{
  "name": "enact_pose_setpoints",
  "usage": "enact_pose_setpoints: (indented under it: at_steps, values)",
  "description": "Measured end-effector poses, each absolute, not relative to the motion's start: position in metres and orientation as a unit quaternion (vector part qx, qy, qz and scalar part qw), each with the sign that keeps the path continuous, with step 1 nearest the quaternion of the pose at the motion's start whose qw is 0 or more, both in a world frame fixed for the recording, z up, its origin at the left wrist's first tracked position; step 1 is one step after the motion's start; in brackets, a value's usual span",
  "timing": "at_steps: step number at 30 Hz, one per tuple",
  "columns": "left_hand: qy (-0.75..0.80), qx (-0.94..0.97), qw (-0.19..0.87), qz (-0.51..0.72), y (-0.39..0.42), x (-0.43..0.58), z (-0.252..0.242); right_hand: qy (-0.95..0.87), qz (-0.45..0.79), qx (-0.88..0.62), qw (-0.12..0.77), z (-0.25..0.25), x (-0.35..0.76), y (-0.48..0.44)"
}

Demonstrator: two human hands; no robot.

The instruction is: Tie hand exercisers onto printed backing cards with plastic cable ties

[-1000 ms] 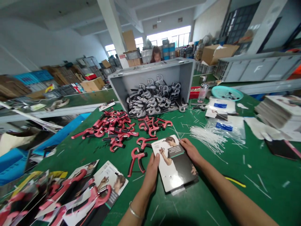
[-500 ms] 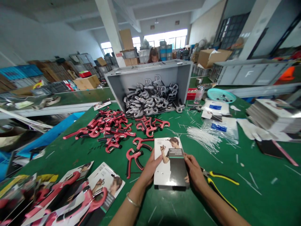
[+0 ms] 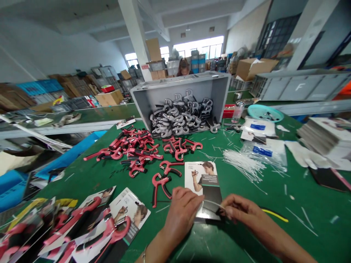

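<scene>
A stack of printed cardboard backing cards (image 3: 211,190) lies in front of me on the green table. Across its lower part runs a thin white cable tie (image 3: 212,203), stretched between my hands. My right hand (image 3: 241,212) pinches its right end at the stack's right edge. My left hand (image 3: 183,208) rests over the stack's lower left corner, fingers together at the tie's other end. Just beyond my left hand lies a red and black hand grip strengthener (image 3: 158,187). One yellow handle of the pliers (image 3: 276,214) shows past my right hand, which hides the rest.
Red hand grips (image 3: 134,148) lie heaped at left, grey ones (image 3: 181,118) in a tipped grey crate (image 3: 141,104). Loose cable ties (image 3: 242,162), plastic bags (image 3: 263,153), a glove (image 3: 300,153) and card stacks (image 3: 326,137) are at right. Carded grips (image 3: 90,226) fill the near left.
My hands have left the sides of the card stack and come to its lower end. A white cable tie is now between them. My right hand now covers most of the pliers.
</scene>
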State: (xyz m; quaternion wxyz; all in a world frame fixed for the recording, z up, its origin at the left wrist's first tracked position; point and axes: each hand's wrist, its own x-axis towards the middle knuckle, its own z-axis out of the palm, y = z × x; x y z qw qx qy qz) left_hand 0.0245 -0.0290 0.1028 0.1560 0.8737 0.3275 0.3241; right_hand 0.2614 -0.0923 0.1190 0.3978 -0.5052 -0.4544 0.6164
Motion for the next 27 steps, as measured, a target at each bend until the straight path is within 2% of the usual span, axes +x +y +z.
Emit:
enact_pose_setpoints:
  at_steps: [4,6,11,14,16,20,23,27]
  values:
    - [0.424,0.783,0.289,0.351,-0.045,0.031,0.1,-0.413,0.636,-0.463,0.459,0.118,0.255,-0.088]
    - [0.435,0.757,0.337,0.353,-0.054,0.035,0.103,-0.432,0.623,-0.461,0.462,0.114,0.246,-0.085]
    - [0.423,0.771,0.338,0.335,-0.052,0.037,0.1,-0.465,0.573,-0.483,0.471,0.097,0.228,-0.078]
    - [0.517,0.704,0.312,0.374,-0.025,0.03,0.08,-0.391,0.587,-0.49,0.512,0.087,0.232,-0.075]
    - [0.57,0.635,0.355,0.382,-0.005,0.024,0.063,-0.333,0.595,-0.487,0.546,0.084,0.239,-0.072]
    - [0.564,0.55,0.471,0.397,0.017,0.012,0.039,-0.3,0.581,-0.489,0.578,0.088,0.252,-0.064]
    - [0.57,0.511,0.487,0.421,0.014,0.003,0.037,-0.34,0.543,-0.487,0.593,0.097,0.251,-0.052]
    - [0.551,0.424,0.558,0.453,0.003,-0.006,0.042,-0.449,0.484,-0.479,0.578,0.099,0.227,-0.022]
